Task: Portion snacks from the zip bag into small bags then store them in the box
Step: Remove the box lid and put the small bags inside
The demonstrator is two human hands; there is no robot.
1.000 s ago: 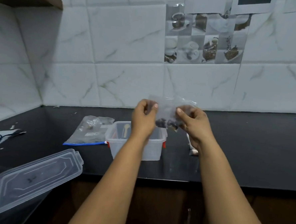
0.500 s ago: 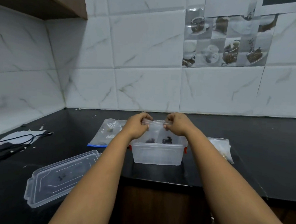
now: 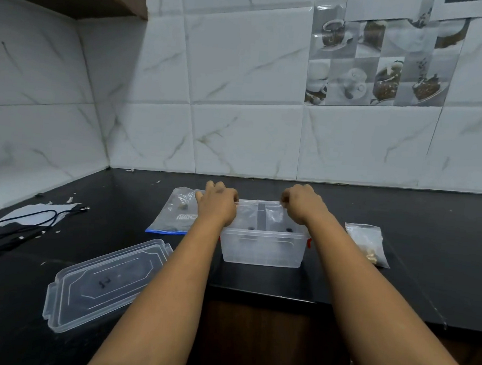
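A clear plastic box (image 3: 262, 248) stands on the black counter, near its front edge. Over its open top I hold a small clear bag (image 3: 257, 211) with a few dark snack pieces at its bottom, which hangs inside the box. My left hand (image 3: 218, 205) pinches the bag's left top corner and my right hand (image 3: 303, 204) pinches the right one. The large zip bag (image 3: 175, 215) with a blue seal lies flat to the left of the box, partly behind my left hand. Another small filled bag (image 3: 367, 243) lies to the right of the box.
The box's clear lid (image 3: 101, 283) lies at the front left of the counter. A black cable (image 3: 19, 228) on white paper sits at the far left. A tiled wall rises behind the counter. Dark cabinet fronts are below the counter edge.
I have lowered the small bag from chest height down into the box, and my hands have spread apart along its top edge. The view has shifted left.
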